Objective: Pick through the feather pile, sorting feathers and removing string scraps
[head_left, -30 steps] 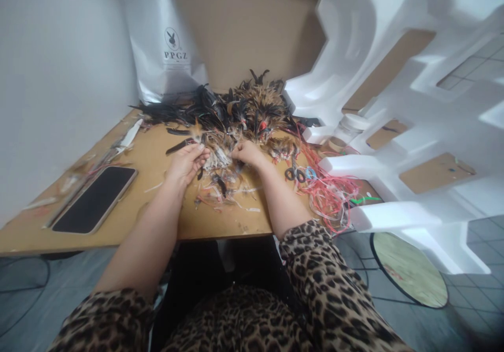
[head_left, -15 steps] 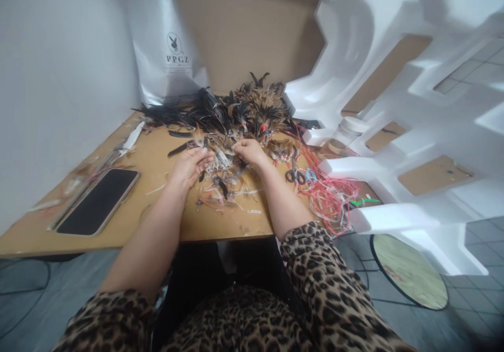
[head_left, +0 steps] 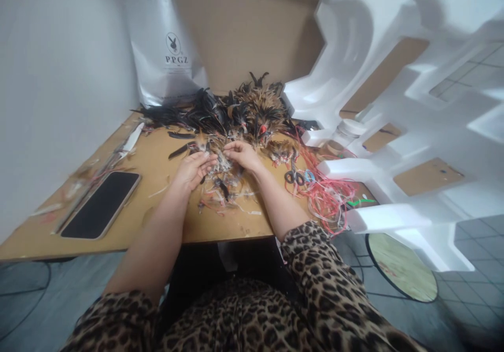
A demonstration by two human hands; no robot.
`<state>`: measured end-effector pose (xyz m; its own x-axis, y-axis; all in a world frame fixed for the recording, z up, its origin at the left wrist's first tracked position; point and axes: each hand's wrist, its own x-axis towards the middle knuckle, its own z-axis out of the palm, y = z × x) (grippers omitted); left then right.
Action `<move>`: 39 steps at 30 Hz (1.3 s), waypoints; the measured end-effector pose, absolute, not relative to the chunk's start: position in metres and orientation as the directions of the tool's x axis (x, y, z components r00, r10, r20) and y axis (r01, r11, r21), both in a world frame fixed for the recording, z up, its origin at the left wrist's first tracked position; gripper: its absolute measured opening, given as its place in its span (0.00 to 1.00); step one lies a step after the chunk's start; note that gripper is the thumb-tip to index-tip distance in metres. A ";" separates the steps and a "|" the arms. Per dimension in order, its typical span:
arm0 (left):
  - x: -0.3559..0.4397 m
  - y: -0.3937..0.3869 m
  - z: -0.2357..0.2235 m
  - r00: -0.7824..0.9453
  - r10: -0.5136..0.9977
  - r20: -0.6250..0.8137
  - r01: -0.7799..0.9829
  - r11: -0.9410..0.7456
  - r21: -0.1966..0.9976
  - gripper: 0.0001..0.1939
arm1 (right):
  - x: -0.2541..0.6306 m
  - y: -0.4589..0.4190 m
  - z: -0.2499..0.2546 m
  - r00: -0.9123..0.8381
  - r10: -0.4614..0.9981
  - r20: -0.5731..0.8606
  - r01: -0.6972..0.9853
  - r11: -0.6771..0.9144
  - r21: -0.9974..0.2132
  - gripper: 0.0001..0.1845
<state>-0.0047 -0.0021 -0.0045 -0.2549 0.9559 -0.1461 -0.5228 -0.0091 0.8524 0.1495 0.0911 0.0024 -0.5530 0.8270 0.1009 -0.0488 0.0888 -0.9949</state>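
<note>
A heap of black and brown feathers [head_left: 240,111] lies at the back of a wooden table [head_left: 157,220]. My left hand [head_left: 192,169] and my right hand [head_left: 242,155] meet just in front of the heap, over a small bunch of pale and dark feathers [head_left: 221,164]. Both hands have their fingers pinched on that bunch. Loose feathers and thin strips [head_left: 224,197] are scattered under the hands.
A dark phone [head_left: 100,205] lies at the left. Scissors [head_left: 299,176] and a tangle of red and pink cord [head_left: 328,197] lie right of my hands. A white bag [head_left: 163,47] leans at the back. Large white foam packing [head_left: 401,131] crowds the right, with a small jar [head_left: 346,130].
Both hands have drawn a little closer together over the feather bunch. The view has shifted slightly.
</note>
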 end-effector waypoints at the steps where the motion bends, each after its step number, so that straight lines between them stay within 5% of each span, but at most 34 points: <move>1: -0.005 -0.002 -0.005 -0.253 0.956 -0.146 -0.529 -0.011 0.849 0.04 | 0.149 0.092 0.001 -0.560 0.815 0.149 -0.032 0.159 -0.987 0.12; 4: -0.007 -0.001 -0.006 -0.256 0.956 -0.144 -0.549 -0.021 0.835 0.02 | 0.152 0.093 0.004 -0.573 0.761 0.305 0.103 0.436 -0.894 0.12; 8: -0.008 -0.001 -0.006 -0.261 0.955 -0.141 -0.560 -0.031 0.828 0.02 | 0.163 0.089 0.014 -0.679 0.603 0.418 0.273 0.737 -0.619 0.14; 14: -0.008 -0.001 -0.005 -0.263 0.953 -0.149 -0.576 -0.031 0.817 0.01 | 0.164 0.085 0.006 -0.761 0.514 0.396 0.393 0.851 -0.348 0.12; 21: -0.008 -0.001 -0.006 -0.259 0.958 -0.125 -0.562 -0.045 0.826 0.02 | 0.156 0.087 0.001 -0.657 0.508 0.557 0.288 0.852 -0.437 0.10; 39: -0.001 -0.003 -0.006 -0.263 0.963 -0.054 -0.276 -0.021 0.961 0.13 | 0.158 0.073 0.023 -0.709 0.524 0.472 0.301 0.830 -0.470 0.11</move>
